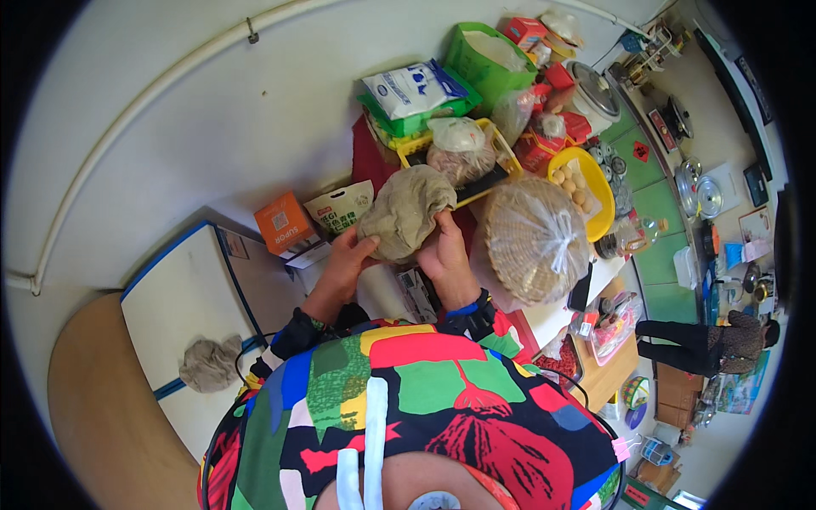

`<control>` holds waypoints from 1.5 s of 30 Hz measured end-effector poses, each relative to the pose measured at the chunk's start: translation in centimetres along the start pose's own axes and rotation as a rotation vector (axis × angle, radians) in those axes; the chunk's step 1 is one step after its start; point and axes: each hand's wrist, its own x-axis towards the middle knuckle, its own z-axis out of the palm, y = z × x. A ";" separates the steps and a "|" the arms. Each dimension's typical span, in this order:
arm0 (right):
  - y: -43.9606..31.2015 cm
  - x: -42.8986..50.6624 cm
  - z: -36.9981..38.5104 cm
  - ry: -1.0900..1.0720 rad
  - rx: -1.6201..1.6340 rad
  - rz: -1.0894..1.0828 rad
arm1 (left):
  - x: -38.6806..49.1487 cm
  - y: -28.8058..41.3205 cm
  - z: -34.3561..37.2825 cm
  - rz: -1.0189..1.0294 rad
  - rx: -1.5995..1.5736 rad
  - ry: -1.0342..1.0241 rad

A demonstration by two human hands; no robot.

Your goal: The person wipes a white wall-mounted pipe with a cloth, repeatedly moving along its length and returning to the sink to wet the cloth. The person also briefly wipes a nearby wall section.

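Note:
A crumpled grey-beige cloth (408,213), bunched into a rounded shape, is held up in front of me between both hands. My left hand (347,258) grips its lower left edge, thumb on top. On the other side, my right hand (445,252) pinches the right edge, its fingers partly hidden by the cloth. A second crumpled cloth (210,364) of similar colour lies on the white cabinet top (172,312) to my left. Close to my right hand stands a round wicker basket (532,242) wrapped in clear plastic. Just beyond the held cloth is a yellow plastic basket (408,153) with a bagged item inside.
An orange box (287,223) and a printed food pouch (341,207) stand by the wall. Farther right are a yellow bowl (604,207) of eggs, a plastic bottle (641,234) and a dark phone-like slab (580,288). A person (714,344) stands across the room.

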 end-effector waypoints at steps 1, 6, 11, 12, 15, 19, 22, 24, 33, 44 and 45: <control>0.9 1.4 0.5 -0.003 -0.081 -0.087 | 1.0 1.1 -1.3 0.018 0.007 0.035; 5.1 5.6 2.6 0.095 -0.254 -0.248 | 5.0 6.3 -4.9 0.334 0.359 0.122; 7.5 7.3 4.2 -0.047 -0.470 -0.192 | 9.5 9.6 -5.4 0.658 1.022 0.032; 7.5 7.7 4.5 -0.045 -0.351 -0.145 | 10.1 10.1 -5.8 0.658 0.993 -0.031; 6.6 9.1 4.8 -0.098 -0.106 -0.042 | 11.3 11.0 -7.0 0.311 0.547 0.110; 5.4 10.9 4.5 -0.155 -0.108 0.019 | 12.3 11.2 -7.2 0.529 0.953 -0.028; 4.2 12.3 4.1 -0.216 -0.085 0.072 | 13.4 11.6 -6.4 0.511 0.933 -0.094; 3.1 13.0 3.9 -0.185 0.074 0.058 | 14.0 12.1 -6.0 0.383 0.624 -0.024; 0.2 15.8 4.6 -0.195 0.184 0.053 | 16.5 11.4 -5.0 0.140 -0.499 -0.215; -0.8 17.6 3.9 -0.174 0.283 0.092 | 17.9 10.8 -3.9 0.409 0.421 -0.028; -1.0 17.8 4.1 -0.162 0.277 0.072 | 17.8 10.9 -3.8 0.502 0.561 0.001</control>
